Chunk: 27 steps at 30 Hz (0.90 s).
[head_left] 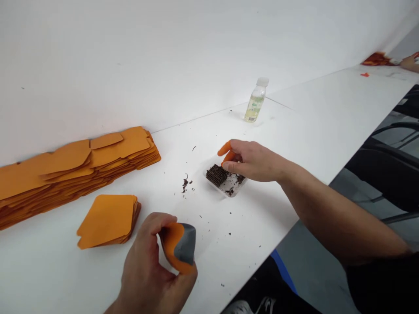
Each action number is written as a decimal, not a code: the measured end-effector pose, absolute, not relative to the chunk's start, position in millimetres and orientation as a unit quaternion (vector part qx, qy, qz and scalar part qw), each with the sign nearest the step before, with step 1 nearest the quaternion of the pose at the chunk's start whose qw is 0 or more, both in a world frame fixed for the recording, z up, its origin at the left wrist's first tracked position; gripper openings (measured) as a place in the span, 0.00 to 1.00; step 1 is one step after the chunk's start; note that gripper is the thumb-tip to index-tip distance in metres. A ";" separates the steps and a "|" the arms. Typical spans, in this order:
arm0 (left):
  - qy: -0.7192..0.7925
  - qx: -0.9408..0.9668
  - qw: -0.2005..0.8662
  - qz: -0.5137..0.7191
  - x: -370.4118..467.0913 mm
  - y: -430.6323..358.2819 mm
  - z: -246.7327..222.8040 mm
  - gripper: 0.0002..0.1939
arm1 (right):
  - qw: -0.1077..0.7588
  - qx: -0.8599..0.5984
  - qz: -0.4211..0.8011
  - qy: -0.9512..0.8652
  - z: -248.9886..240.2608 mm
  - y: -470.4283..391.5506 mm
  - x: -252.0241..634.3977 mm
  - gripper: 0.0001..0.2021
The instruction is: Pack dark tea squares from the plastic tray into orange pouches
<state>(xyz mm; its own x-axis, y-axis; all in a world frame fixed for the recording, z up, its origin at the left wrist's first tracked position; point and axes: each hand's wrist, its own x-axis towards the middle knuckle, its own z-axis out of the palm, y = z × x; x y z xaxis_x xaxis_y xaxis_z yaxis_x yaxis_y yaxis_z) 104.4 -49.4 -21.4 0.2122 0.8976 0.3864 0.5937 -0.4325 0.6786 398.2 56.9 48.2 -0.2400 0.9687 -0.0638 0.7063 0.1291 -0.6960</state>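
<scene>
Lying along the wall, left of the small clear tray (225, 185), a long row of orange pieces (75, 168) looks untouched, with a short stack (108, 220) nearer. The left hand (153, 266) pinches a curled orange-and-grey piece (179, 246), long axis roughly upright, grey face toward the tray. The right hand (252, 161), fingertips closed, reaches into the tray's dark strips (217, 174). Much work seemingly remains.

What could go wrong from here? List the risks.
1. The right hand reaches into the small tray of dark strips; a nudge could scatter more crumbs over the table.
2. The left hand bends an orange piece; it may crease.
3. The bottle stands upright near the reaching arm and could be tipped.
</scene>
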 end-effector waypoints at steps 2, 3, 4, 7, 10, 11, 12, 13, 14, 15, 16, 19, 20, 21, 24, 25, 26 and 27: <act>0.482 0.759 0.189 0.394 104.2 -48.5 -22.4 0.31 | 0.176 -0.597 0.314 -0.718 43.1 64.9 399.6 0.11; 0.467 0.768 0.181 0.398 104.1 -47.9 -22.6 0.30 | 0.165 -0.601 0.314 -0.716 41.4 68.3 398.8 0.11; 0.451 0.778 0.171 0.402 104.0 -47.1 -22.6 0.30 | 0.155 -0.603 0.316 -0.716 40.1 71.6 397.4 0.11; 0.415 0.799 0.149 0.409 104.1 -44.8 -21.9 0.28 | 0.124 -0.599 0.342 -0.713 37.0 80.4 394.0 0.10; 0.411 0.801 0.150 0.410 106.1 -43.3 -20.9 0.27 | 0.117 -0.592 0.379 -0.701 33.1 86.7 395.8 0.10; 0.412 0.800 0.153 0.409 107.3 -43.0 -20.5 0.27 | 0.118 -0.591 0.388 -0.697 31.7 88.2 397.4 0.10; 0.414 0.798 0.156 0.410 108.8 -42.7 -20.0 0.26 | 0.121 -0.592 0.393 -0.693 30.6 89.4 399.1 0.10; 0.417 0.794 0.159 0.414 110.3 -42.5 -19.5 0.25 | 0.125 -0.594 0.393 -0.691 29.8 90.5 400.6 0.09; 0.421 0.789 0.159 0.418 111.8 -42.4 -18.9 0.24 | 0.128 -0.598 0.388 -0.690 29.4 91.5 401.7 0.08; 0.425 0.784 0.158 0.425 113.2 -42.2 -18.4 0.23 | 0.132 -0.603 0.378 -0.691 29.5 92.1 402.4 0.06; 0.427 0.780 0.157 0.430 114.1 -42.2 -18.1 0.22 | 0.136 -0.609 0.361 -0.693 30.4 92.2 402.6 0.05; 0.427 0.775 0.165 0.436 114.2 -42.2 -19.8 0.24 | 0.157 -0.638 0.276 -0.702 38.6 86.1 400.5 0.09; 0.427 0.774 0.169 0.435 113.4 -42.3 -21.2 0.25 | 0.169 -0.647 0.241 -0.703 43.7 80.7 399.4 0.12; 0.430 0.773 0.172 0.433 112.4 -42.4 -22.9 0.26 | 0.188 -0.653 0.210 -0.703 49.7 73.3 398.1 0.13; 0.447 0.770 0.172 0.423 109.7 -42.8 -27.7 0.31 | 0.291 -0.628 0.207 -0.691 70.3 41.0 392.0 0.14; 0.451 0.767 0.172 0.422 109.2 -43.0 -28.7 0.33 | 0.329 -0.600 0.267 -0.679 76.2 28.9 388.7 0.14; 0.453 0.766 0.173 0.422 108.9 -43.2 -29.4 0.33 | 0.368 -0.558 0.337 -0.663 80.9 17.4 384.4 0.13; 0.453 0.765 0.174 0.424 108.8 -43.4 -29.7 0.33 | 0.388 -0.522 0.407 -0.641 84.0 7.3 379.4 0.12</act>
<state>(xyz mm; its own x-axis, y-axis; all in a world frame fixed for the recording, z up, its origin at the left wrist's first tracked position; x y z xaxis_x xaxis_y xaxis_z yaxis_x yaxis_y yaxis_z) 108.8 -43.4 -29.7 0.2299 0.8404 0.4908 0.5461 -0.5288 0.6497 379.4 7.3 84.0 -0.1541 0.9854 0.0724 0.3544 0.1236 -0.9269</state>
